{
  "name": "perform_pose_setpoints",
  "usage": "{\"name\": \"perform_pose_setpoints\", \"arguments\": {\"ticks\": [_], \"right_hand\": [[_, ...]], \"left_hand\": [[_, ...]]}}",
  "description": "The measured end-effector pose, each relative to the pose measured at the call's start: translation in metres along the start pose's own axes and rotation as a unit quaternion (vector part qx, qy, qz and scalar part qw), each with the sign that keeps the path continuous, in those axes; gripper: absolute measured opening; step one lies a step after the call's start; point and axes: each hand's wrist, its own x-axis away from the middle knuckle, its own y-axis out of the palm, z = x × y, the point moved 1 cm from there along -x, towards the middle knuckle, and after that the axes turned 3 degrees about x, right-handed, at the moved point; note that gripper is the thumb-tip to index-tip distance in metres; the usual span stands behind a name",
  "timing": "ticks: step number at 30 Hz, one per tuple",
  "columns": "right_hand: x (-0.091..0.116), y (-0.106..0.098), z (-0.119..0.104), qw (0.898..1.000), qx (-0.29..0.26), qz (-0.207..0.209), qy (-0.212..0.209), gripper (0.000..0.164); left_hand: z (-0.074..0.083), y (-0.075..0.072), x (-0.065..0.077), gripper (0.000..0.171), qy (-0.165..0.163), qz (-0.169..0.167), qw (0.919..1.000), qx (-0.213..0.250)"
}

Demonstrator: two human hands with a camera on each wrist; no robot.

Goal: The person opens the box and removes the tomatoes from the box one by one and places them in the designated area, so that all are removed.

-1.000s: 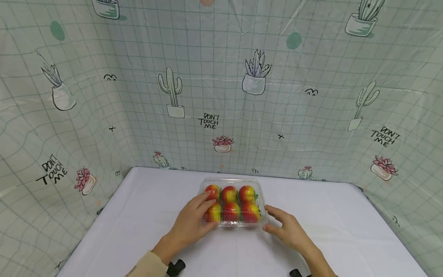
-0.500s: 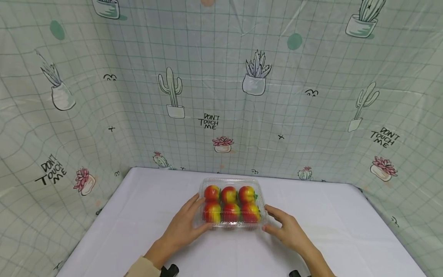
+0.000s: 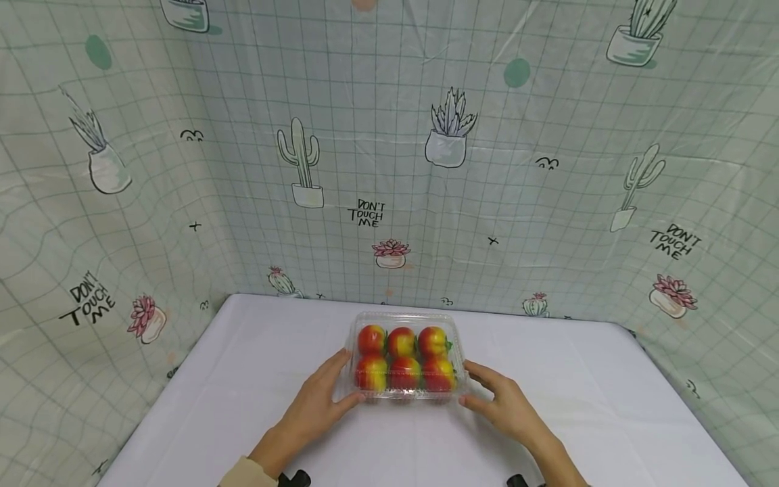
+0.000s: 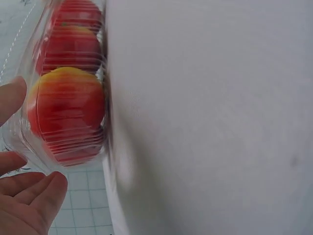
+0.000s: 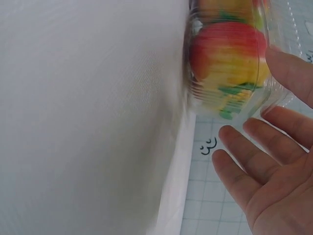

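A clear plastic clamshell box [image 3: 406,318] sits on the white table with its lid down. Through the lid show two rows of round red-and-yellow fruits [image 3: 402,343], some with green leaves. My left hand [image 3: 312,407] is at the box's left side, thumb by the near corner and fingers along the end. In the left wrist view, its fingers [image 4: 54,196] are fairly straight beside the box wall. My right hand [image 3: 506,406] is at the right end. The right wrist view shows its thumb [image 5: 291,73] over the box's edge, several fingers spread and extended below.
The white-covered table [image 3: 255,352] extends on both sides of the box. Behind it and at the sides hangs a grid-patterned cloth [image 3: 365,162] printed with cacti. Black wrist devices [image 3: 295,478] show at the bottom edge.
My left hand has drawn back from above the lid's left part, leftward and toward me, to the box's side. My right hand and the box have stayed almost in place.
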Motion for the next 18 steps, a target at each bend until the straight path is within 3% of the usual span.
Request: {"name": "perform_pose_setpoints", "arguments": {"ticks": [18], "right_hand": [[0.0014, -0.0005, -0.0033, 1.0, 0.008, -0.006, -0.006, 0.065]], "left_hand": [[0.0014, -0.0017, 0.0022, 0.066, -0.026, -0.015, 0.9994, 0.017]]}}
